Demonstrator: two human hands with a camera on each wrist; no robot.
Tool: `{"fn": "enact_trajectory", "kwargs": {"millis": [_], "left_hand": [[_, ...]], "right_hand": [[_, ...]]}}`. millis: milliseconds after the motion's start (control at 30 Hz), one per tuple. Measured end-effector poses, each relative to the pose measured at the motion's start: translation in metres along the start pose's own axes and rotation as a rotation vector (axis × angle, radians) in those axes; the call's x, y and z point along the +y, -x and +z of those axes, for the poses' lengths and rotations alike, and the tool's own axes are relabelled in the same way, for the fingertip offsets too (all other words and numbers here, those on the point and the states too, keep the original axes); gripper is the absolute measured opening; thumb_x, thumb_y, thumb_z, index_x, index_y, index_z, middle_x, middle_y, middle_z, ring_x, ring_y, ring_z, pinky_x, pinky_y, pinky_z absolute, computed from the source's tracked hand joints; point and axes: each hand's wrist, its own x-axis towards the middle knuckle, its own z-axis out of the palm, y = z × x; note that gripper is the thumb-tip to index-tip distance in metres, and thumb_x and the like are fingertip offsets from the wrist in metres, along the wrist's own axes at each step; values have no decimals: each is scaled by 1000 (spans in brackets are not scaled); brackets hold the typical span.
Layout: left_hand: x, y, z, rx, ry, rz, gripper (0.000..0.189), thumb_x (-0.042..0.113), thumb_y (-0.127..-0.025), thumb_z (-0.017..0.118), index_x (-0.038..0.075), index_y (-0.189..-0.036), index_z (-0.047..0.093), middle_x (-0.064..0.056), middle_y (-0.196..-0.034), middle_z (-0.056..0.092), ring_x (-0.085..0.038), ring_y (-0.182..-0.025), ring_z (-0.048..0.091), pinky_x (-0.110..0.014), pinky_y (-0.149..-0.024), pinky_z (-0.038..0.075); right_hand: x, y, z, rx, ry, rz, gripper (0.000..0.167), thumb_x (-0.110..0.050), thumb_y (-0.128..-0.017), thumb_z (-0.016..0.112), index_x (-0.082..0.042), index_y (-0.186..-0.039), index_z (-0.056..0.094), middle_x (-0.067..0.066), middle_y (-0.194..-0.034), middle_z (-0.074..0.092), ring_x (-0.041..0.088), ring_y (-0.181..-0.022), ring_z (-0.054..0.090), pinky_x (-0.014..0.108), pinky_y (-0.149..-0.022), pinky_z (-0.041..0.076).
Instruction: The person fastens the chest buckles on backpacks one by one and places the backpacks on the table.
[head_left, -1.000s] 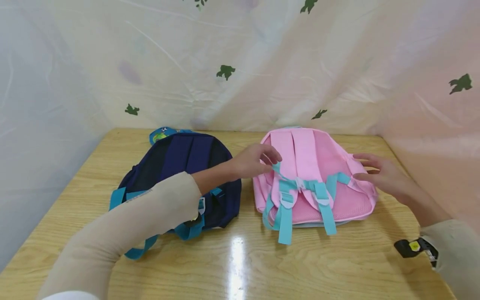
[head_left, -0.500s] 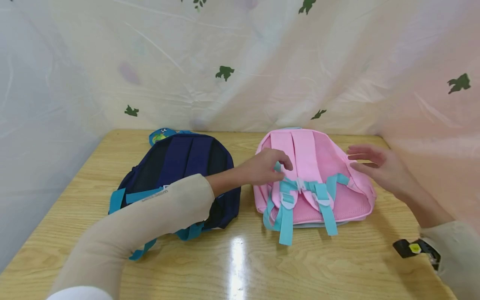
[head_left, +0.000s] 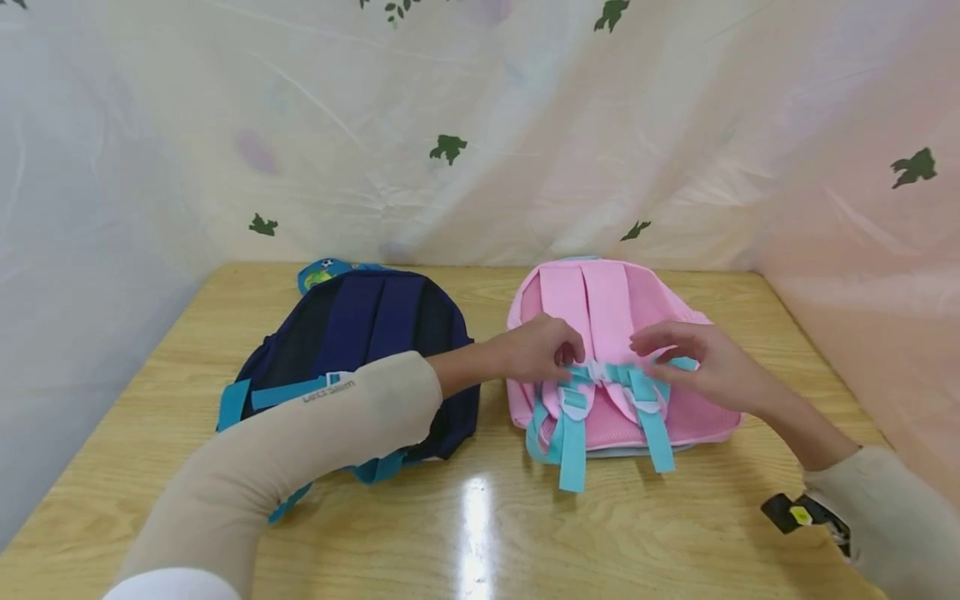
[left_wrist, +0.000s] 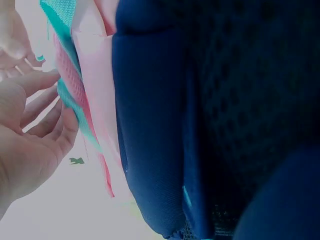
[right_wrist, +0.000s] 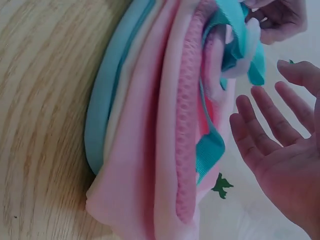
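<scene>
A pink backpack [head_left: 585,300] lies back-panel up on the table's right half. Teal webbing straps [head_left: 572,450] cross its padded shoulder straps, joined by a small white buckle [head_left: 597,372]. My left hand [head_left: 538,348] reaches over from the left, fingers bent and tips at the teal chest strap beside the buckle. In the left wrist view, the left hand's thumb and fingertips stand right at teal webbing [left_wrist: 75,107]; I cannot tell if they pinch it. My right hand [head_left: 693,354] hovers just right of the buckle. Its fingers [right_wrist: 267,112] are spread and hold nothing in the right wrist view.
A navy backpack [head_left: 375,312] with blue straps lies on the left, partly under my left sleeve [head_left: 315,433]. Behind it a blue printed piece [head_left: 322,271] pokes out. The wooden table [head_left: 525,542] backs onto a pale curtain [head_left: 337,125] with green leaf-like shapes.
My left hand has moved slightly right and down to the teal chest strap. My right hand has moved left from the pink backpack's right side towards the buckle.
</scene>
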Motion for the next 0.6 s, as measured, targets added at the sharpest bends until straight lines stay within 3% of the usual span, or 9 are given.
{"fn": "enact_trajectory", "kwargs": {"millis": [167,300,500,600], "left_hand": [[0,-1,-1,-32,-9,-19,20,3,-94,75,-2,-113,71,-11,-100,69,-18,-90,60,-17,-79,49],[0,-1,-2,-29,-11,-28,19,2,-94,75,-1,-112,72,-10,-99,68,-17,-89,59,-17,-79,48],[-1,3,-6,-25,23,-44,17,-2,-93,72,-2,-110,71,-10,-97,67,-17,-87,58,-17,-74,48],[-2,5,-9,-24,22,-39,17,-5,-93,70,-3,-110,71,-11,-98,67,-18,-87,58,-17,-74,49]], "right_hand": [[4,-1,10,-48,64,48,35,1,-85,82,-4,-118,72,4,-106,75,7,-95,66,25,-79,56],[3,-2,16,-73,50,100,31,-5,-86,84,-7,-115,74,-1,-102,74,10,-88,64,27,-72,53],[1,-3,21,-90,39,208,31,-9,-88,83,-5,-118,73,0,-100,74,14,-81,60,25,-68,48],[0,-3,20,-95,47,217,33,-9,-88,83,-4,-119,73,1,-99,73,14,-77,58,25,-66,46]]}}
